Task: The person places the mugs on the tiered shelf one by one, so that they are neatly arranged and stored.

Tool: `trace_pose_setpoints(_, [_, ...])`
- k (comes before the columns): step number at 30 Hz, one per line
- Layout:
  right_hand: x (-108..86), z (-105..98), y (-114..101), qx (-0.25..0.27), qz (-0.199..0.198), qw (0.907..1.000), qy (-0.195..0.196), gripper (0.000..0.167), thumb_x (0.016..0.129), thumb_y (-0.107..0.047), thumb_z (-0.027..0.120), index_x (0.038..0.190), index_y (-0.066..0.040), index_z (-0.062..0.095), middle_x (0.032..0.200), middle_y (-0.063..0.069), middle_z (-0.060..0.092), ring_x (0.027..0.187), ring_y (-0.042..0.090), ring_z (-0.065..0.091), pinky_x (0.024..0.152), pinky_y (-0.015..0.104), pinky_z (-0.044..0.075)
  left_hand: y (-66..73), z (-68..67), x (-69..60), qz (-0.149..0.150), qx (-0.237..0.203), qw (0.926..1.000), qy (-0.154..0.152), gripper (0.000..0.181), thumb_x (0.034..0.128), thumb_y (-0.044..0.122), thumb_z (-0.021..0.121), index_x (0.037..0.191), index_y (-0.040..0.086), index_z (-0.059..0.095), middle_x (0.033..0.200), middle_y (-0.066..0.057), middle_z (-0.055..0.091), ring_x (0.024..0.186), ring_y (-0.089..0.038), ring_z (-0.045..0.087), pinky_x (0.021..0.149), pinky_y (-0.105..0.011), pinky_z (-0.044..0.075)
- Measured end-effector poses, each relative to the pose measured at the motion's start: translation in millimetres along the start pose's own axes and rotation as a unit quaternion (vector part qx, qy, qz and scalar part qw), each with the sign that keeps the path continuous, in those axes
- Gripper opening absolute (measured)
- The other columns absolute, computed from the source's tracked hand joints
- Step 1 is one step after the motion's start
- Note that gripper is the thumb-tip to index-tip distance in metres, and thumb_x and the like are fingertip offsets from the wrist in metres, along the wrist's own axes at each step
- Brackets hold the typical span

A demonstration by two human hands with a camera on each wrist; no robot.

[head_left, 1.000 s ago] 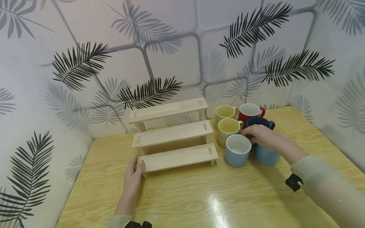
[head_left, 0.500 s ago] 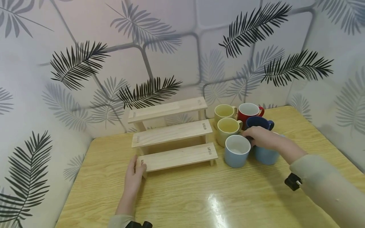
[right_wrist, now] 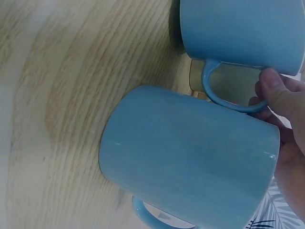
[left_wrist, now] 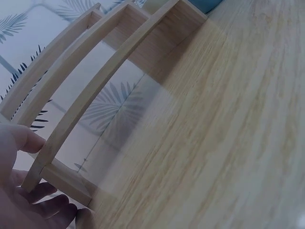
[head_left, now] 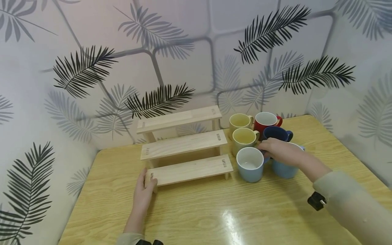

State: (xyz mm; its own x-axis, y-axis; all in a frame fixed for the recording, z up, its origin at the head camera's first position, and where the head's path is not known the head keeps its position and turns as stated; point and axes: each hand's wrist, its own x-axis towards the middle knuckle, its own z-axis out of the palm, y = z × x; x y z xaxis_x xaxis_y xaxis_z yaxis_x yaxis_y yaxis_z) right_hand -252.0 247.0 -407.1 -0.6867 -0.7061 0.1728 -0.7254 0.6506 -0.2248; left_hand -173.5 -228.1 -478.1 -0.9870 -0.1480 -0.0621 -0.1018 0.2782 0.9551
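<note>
Head view: wooden rack (head_left: 190, 170), three tiers, centre of frame; left hand (head_left: 142, 192) at its lower-left corner, fingers closed on the board end. Right of centre, right hand (head_left: 278, 150) pinches the handle of the pale blue mug (head_left: 250, 169), white inside, upright. Second blue mug (head_left: 284, 169) just right of it; yellow mugs (head_left: 244, 143), red mug (head_left: 260, 128), navy mug (head_left: 275, 133) behind.

Left wrist: lower left, thumb over board, fingers curled beneath.

Right wrist: thumb and fingers on handle, right edge; held mug upper right, second mug centre.
</note>
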Motion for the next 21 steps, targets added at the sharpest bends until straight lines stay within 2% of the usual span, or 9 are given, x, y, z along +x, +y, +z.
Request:
trace_pose_setpoints(6, [-5.1, 4, -5, -0.002, 0.004, 0.9997, 0.025, 0.026, 0.081, -0.006, 0.073, 0.106, -0.007, 0.066, 0.095, -0.003, 0.064, 0.091, 0.019, 0.059, 0.080, 0.038, 0.051, -6.3, 2.2, 2.4, 0.004, 0.015, 0.9998, 0.008, 0.070, 0.0983, 0.027, 0.053, 0.154, 0.013, 0.013, 0.158, -0.010, 0.011, 0.144, -0.028, 0.008, 0.115, -0.048, 0.013])
trace_pose_setpoints(12, [-8.6, 9, -13, 0.045, 0.039, 0.9977, 0.031, 0.022, 0.086, -0.004, 0.068, 0.108, -0.004, 0.064, 0.098, 0.000, 0.062, 0.092, 0.020, 0.058, 0.081, 0.039, 0.051, -11.1, 1.9, -0.7, -0.002, -0.003, 1.0000, 0.005, 0.070, 0.0986, 0.033, 0.053, 0.155, 0.021, 0.012, 0.159, -0.006, 0.009, 0.144, -0.029, 0.006, 0.114, -0.054, 0.010])
trace_pose_setpoints(17, [-8.0, 15, -19, 0.074, 0.062, 0.9944, 0.043, 0.017, 0.090, -0.004, 0.063, 0.107, -0.003, 0.063, 0.099, 0.001, 0.061, 0.094, 0.022, 0.056, 0.084, 0.042, 0.049, -16.7, 1.8, 1.0, -0.005, -0.022, 0.9997, 0.001, 0.068, 0.0996, 0.031, 0.052, 0.155, 0.023, 0.012, 0.159, -0.004, 0.007, 0.144, -0.029, 0.004, 0.113, -0.056, 0.007])
trace_pose_setpoints(21, [-8.0, 19, -24, 0.119, 0.097, 0.9874, 0.038, 0.016, 0.094, 0.000, 0.056, 0.109, -0.003, 0.059, 0.102, 0.004, 0.059, 0.099, 0.023, 0.056, 0.086, 0.043, 0.049, -18.7, 2.6, 0.6, 0.002, -0.016, 0.9999, 0.003, 0.068, 0.0997, 0.034, 0.051, 0.155, 0.024, 0.012, 0.159, -0.002, 0.007, 0.145, -0.028, 0.004, 0.113, -0.057, 0.009])
